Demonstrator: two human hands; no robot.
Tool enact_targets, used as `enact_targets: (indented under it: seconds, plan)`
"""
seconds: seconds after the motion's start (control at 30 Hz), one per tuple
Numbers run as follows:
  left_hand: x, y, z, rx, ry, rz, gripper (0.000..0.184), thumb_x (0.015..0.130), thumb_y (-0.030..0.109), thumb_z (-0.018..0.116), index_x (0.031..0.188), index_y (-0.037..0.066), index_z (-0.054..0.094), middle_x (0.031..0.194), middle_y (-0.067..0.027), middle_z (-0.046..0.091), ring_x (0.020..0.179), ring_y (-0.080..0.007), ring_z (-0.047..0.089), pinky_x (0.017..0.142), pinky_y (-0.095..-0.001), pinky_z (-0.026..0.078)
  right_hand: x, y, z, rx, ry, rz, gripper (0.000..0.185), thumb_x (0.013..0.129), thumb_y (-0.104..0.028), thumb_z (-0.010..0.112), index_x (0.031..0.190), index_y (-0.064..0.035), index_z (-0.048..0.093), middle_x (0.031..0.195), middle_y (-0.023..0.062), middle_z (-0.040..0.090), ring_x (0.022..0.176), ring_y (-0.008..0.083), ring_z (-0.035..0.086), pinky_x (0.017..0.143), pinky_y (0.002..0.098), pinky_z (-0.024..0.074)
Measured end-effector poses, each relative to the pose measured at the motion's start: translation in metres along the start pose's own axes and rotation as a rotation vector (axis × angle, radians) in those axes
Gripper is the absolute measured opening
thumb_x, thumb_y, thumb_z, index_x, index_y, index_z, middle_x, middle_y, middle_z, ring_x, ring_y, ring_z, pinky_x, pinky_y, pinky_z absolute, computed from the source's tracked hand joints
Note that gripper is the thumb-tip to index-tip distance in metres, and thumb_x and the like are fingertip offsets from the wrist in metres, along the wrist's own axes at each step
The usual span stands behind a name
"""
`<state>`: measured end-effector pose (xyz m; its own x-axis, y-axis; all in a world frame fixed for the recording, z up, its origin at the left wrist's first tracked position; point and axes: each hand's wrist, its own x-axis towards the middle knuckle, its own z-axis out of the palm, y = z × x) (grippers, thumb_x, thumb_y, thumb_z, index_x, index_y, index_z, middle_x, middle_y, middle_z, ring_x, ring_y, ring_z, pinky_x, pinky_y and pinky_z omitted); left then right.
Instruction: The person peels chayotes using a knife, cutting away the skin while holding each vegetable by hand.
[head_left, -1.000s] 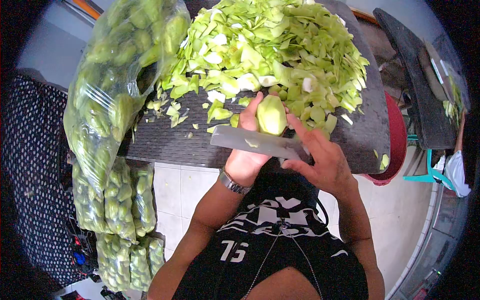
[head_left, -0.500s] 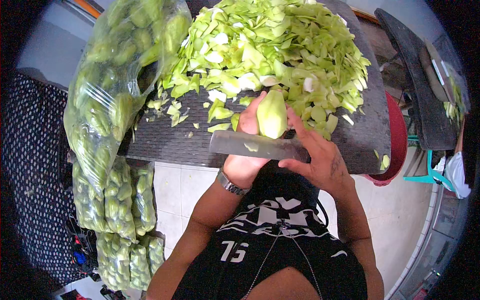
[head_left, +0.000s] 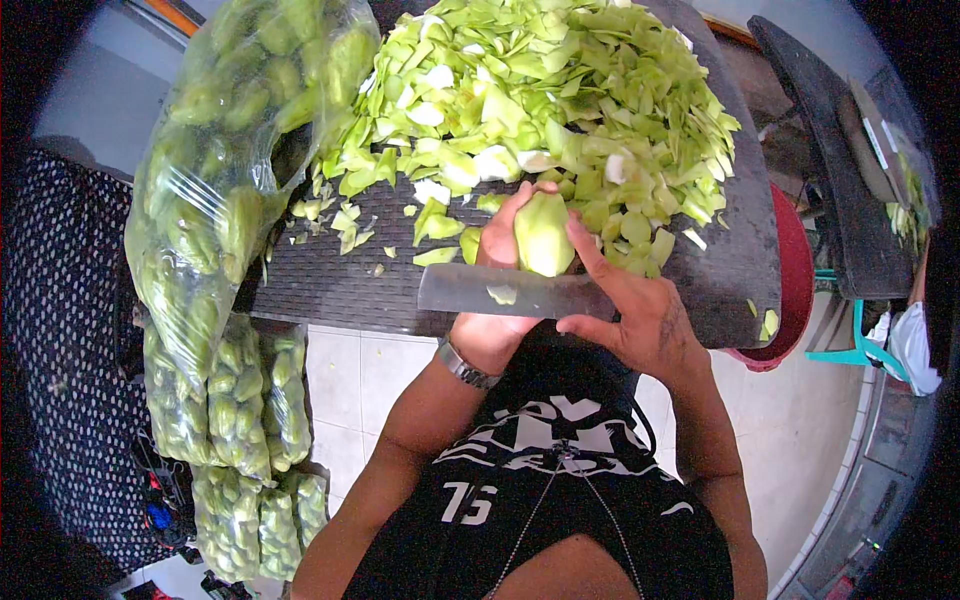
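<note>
A pale green, peeled chayote [head_left: 543,237] is held in my left hand [head_left: 499,243], with the fingers curled round its side. My right hand [head_left: 642,312] grips a wide-bladed knife [head_left: 465,288] whose handle is hidden in the palm. The blade lies level across, just below the chayote and over my left palm, with a scrap of peel stuck on it. My right index finger reaches along the chayote's right side. Beyond both hands, a large heap of green peelings [head_left: 560,90] spreads over the dark ridged table [head_left: 340,295].
A clear plastic bag of chayotes [head_left: 215,190] rests at the table's left. Several more filled bags [head_left: 238,400] stand below it on the floor. A red tub [head_left: 790,270] and a teal stool [head_left: 858,335] are at the right, near another dark tabletop [head_left: 850,200].
The chayote has turned slightly in my left hand, and a left fingertip now shows above it. My right index finger sits a little higher against it. The knife has barely moved.
</note>
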<state>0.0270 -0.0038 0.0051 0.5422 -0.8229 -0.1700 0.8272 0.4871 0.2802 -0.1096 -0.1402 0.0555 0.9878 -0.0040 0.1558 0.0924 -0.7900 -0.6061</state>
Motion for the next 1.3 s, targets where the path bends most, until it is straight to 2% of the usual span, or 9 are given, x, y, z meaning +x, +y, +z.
enact_targets:
  seconds: [0.27,0.4,0.67,0.77,0.87,0.9,1.03,1.2,1.3]
  plan:
    - [-0.009,-0.009,0.005,0.17,-0.088,0.113,0.03,0.109,0.032,0.045,0.127,0.009,0.052,0.104,-0.0061,0.067,0.095,-0.0182,0.067,0.088,-0.033,0.056,0.0,0.005,-0.003,0.083,-0.013,-0.008,0.09,0.09,-0.052,0.069,0.161,-0.0143,0.028,0.15,0.0197,0.052,0.12,0.0424,0.062,0.102,0.0487,0.05]
    - [-0.011,-0.019,0.007,0.132,-0.07,0.11,0.03,0.108,0.032,0.046,0.128,0.01,0.051,0.113,-0.0131,0.068,0.107,-0.0248,0.066,0.098,-0.0375,0.052,-0.001,0.006,-0.002,0.064,-0.01,0.025,0.092,0.086,-0.046,0.075,0.159,-0.0093,0.033,0.136,0.0283,0.059,0.132,0.0425,0.054,0.106,0.0432,0.0465]
    - [-0.012,-0.03,0.022,0.139,-0.028,0.19,0.035,0.106,0.035,0.051,0.13,0.009,0.051,0.124,-0.0207,0.066,0.125,-0.0322,0.059,0.112,-0.0444,0.043,0.001,0.015,-0.008,0.222,-0.017,0.022,0.086,0.09,-0.041,0.074,0.16,-0.0147,0.031,0.144,0.0254,0.055,0.125,0.0435,0.058,0.103,0.0477,0.0492]
    - [-0.01,-0.031,0.024,0.218,-0.015,0.267,0.055,0.103,0.037,0.054,0.145,0.004,0.043,0.139,-0.0233,0.057,0.134,-0.0349,0.053,0.116,-0.0455,0.039,0.002,0.016,-0.009,0.168,0.022,0.028,0.088,0.09,-0.04,0.074,0.16,-0.0122,0.029,0.143,0.0269,0.054,0.126,0.0439,0.057,0.103,0.0475,0.0497]
    - [-0.019,-0.025,0.024,-0.04,-0.255,0.212,0.084,0.094,0.05,0.052,0.155,-0.003,0.031,0.154,-0.0247,0.043,0.142,-0.0355,0.045,0.122,-0.0458,0.032,0.003,0.008,-0.021,0.186,-0.002,0.19,0.092,0.089,-0.042,0.075,0.16,-0.0095,0.026,0.141,0.0269,0.056,0.123,0.0454,0.059,0.099,0.0485,0.0514]
    - [-0.023,-0.019,0.029,0.164,-0.141,0.183,0.103,0.079,0.053,0.061,0.157,-0.005,0.025,0.16,-0.0241,0.035,0.145,-0.0348,0.041,0.123,-0.044,0.029,0.003,0.004,-0.027,0.204,-0.02,0.271,0.094,0.089,-0.043,0.076,0.16,-0.0086,0.025,0.14,0.0267,0.057,0.122,0.046,0.059,0.098,0.0491,0.0522]
    - [-0.032,-0.019,0.032,0.484,-0.078,0.245,0.114,0.061,0.031,0.08,0.157,-0.002,0.028,0.154,-0.0201,0.044,0.137,-0.0295,0.049,0.116,-0.0403,0.038,0.0,-0.004,-0.028,0.084,-0.061,0.304,0.09,0.088,-0.048,0.075,0.153,-0.0056,0.031,0.125,0.0271,0.065,0.108,0.0472,0.065,0.089,0.0524,0.0547]
    - [-0.026,-0.016,0.019,0.76,-0.122,0.307,0.099,0.068,0.009,0.082,0.153,0.003,0.032,0.136,-0.0106,0.051,0.115,-0.0208,0.056,0.102,-0.036,0.046,-0.003,0.003,-0.01,-0.128,-0.064,0.127,0.079,0.09,-0.054,0.07,0.14,0.0001,0.042,0.101,0.0286,0.07,0.088,0.0458,0.07,0.077,0.0522,0.057]
    - [-0.024,-0.019,0.012,0.785,-0.17,0.39,0.097,0.067,0.009,0.081,0.152,0.003,0.033,0.136,-0.0111,0.05,0.118,-0.0217,0.055,0.105,-0.0375,0.044,-0.001,0.011,-0.01,-0.096,-0.153,0.122,0.072,0.093,-0.047,0.069,0.138,0.0023,0.042,0.116,0.0292,0.066,0.101,0.0488,0.066,0.082,0.0534,0.0542]
